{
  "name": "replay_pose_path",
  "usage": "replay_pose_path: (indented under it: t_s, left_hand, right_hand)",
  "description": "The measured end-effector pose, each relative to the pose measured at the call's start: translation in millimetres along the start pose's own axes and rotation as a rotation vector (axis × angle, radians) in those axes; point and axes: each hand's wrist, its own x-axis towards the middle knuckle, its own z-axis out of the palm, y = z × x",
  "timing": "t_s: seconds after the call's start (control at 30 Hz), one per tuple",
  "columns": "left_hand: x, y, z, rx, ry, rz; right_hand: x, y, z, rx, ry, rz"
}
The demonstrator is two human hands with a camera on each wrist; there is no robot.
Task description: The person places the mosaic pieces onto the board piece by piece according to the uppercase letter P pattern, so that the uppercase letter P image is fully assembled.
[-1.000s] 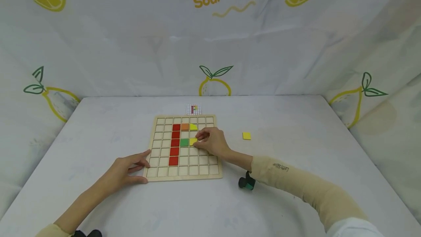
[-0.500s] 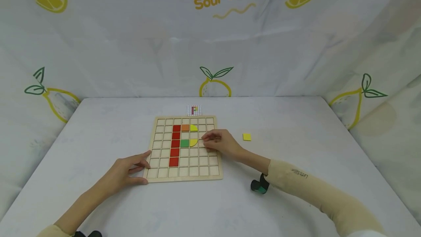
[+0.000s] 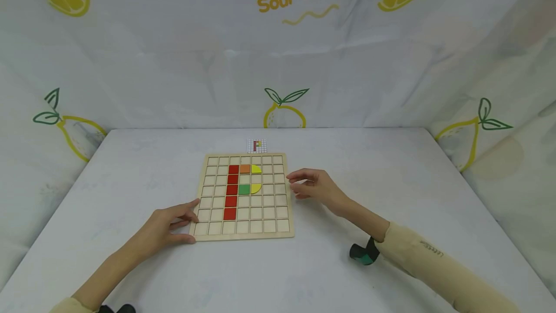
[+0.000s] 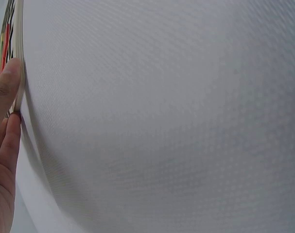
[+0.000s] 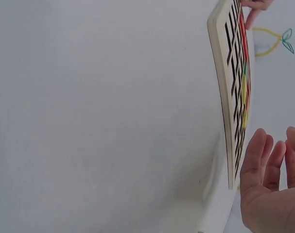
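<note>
A wooden grid board (image 3: 269,236) lies flat on the table, holding a column of several red square tiles (image 3: 231,189). Beside that column sit an orange tile (image 3: 245,168), a green tile (image 3: 244,189) and two yellow quarter-round tiles (image 3: 256,188). Along the board's left edge, near the front corner, my left hand (image 3: 167,223) rests with spread fingertips and thumb touching the wood. My right hand (image 3: 319,187) is just off the board's right edge, fingers loosely bent, with nothing visible between them in the right wrist view (image 5: 271,194). It covers the spot of the loose yellow square tile, now hidden.
A small pattern card (image 3: 257,146) with a coloured grid lies directly behind the board. White cloth with lemon prints (image 3: 284,115) hangs at the back and sides of the white table (image 3: 373,153).
My right hand has let go of the lower yellow quarter-round tile and moved right, off the board, over the loose yellow square. The left hand stays where it was.
</note>
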Motion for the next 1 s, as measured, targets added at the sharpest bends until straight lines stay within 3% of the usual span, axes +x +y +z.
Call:
replay_pose_path:
  t_s: [0.3, 0.6, 1.0]
  left_hand:
    - [0.3, 0.2, 0.3, -0.001, -0.012, -0.025]
    - [-1.0, -0.1, 0.2, -0.015, -0.001, 0.001]
    - [-0.5, 0.4, -0.3, -0.002, 0.008, 0.010]
  right_hand:
    - [-17, 8, -41.5, -0.023, 0.022, -0.017]
    - [-24, 26, -76.3, -0.068, 0.043, -0.010]
    - [-22, 34, -102.2, -0.156, 0.078, 0.028]
